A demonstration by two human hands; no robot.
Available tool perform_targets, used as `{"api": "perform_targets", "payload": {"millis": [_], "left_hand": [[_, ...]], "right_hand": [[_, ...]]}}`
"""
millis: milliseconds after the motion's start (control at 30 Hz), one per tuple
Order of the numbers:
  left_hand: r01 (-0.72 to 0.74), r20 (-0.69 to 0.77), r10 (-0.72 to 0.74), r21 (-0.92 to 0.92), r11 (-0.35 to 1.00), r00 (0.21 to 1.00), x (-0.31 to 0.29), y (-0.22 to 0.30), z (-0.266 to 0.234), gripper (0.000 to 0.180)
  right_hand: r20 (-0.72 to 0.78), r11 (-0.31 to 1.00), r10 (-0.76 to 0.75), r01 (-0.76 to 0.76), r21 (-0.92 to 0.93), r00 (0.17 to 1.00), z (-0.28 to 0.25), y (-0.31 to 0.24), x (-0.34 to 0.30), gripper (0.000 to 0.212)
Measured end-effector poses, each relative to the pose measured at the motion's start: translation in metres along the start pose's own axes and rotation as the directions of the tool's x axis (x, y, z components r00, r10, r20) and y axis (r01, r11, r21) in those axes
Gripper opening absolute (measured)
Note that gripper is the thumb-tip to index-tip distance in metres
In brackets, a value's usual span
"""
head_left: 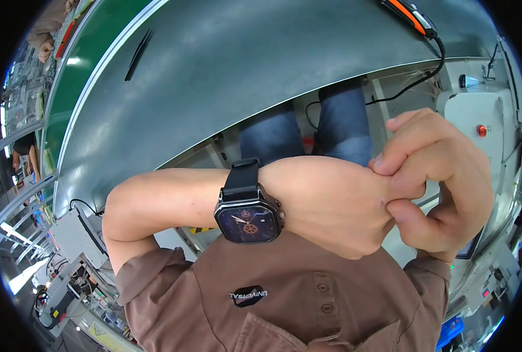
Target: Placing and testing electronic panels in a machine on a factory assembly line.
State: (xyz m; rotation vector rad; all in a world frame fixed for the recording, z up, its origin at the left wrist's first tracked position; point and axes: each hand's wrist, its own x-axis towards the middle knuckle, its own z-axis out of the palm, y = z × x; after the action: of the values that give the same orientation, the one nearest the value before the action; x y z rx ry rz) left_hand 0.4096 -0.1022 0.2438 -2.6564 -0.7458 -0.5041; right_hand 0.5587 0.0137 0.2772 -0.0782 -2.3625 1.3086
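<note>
The watch (249, 222) is buckled round the left wrist, in front of the chest and off the near edge of the desk (214, 64). Its strap (243, 179) runs across the left forearm (178, 196), its long axis lying roughly from the desk side toward the chest; the dial looks up and the crown side points toward the left hand (331, 205). The case is a dark, glossy octagon with metallic edges, the strap smooth, matt and black.

The left hand stretches to the right with its back upward and bends down at the knuckles; its fingers are tucked out of sight, so I cannot tell how they stand. The right hand (463, 176) is curled, its fingers (416, 149) bent inward and the thumb and fingertips touching the knuckle end of the left hand; whether they grip anything there I cannot tell.

On the smooth, grey-green, softly shining desk, slim black tweezers (138, 56) lie aslant, tips pointing away and slightly right. Near the far right corner lies an elongated orange and black tool (410, 16), its cable end toward the lower right. The brown shirt (355, 293) is woven cloth with round buttons (323, 287)
</note>
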Motion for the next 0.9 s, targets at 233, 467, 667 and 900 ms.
{"api": "perform_targets", "payload": {"millis": [233, 467, 667, 900], "left_hand": [[0.277, -0.314, -0.388, -0.346, 0.897, 0.866, 0.011, -0.001, 0.011, 0.018], [0.447, -0.441, -0.538, -0.301, 0.843, 0.719, 0.021, -0.02, 0.027, 0.014], [0.453, -0.313, -0.574, -0.382, 0.806, 0.757, 0.013, -0.037, 0.029, 0.015], [0.592, -0.225, -0.744, -0.481, 0.646, 0.629, -0.008, -0.047, 0.011, 0.033]], "right_hand": [[-0.158, 0.89, 0.436, -0.399, 0.221, 0.886, 0.01, -0.011, 0.01, 0.027], [-0.148, 0.587, 0.677, -0.408, 0.699, 0.721, 0.009, 0.011, 0.02, 0.022], [-0.124, 0.538, 0.594, -0.278, 0.796, 0.795, 0.007, 0.02, 0.02, 0.024], [-0.267, 0.934, -0.079, -0.022, -0.357, 0.96, 0.023, 0.023, 0.03, 0.045]]}}
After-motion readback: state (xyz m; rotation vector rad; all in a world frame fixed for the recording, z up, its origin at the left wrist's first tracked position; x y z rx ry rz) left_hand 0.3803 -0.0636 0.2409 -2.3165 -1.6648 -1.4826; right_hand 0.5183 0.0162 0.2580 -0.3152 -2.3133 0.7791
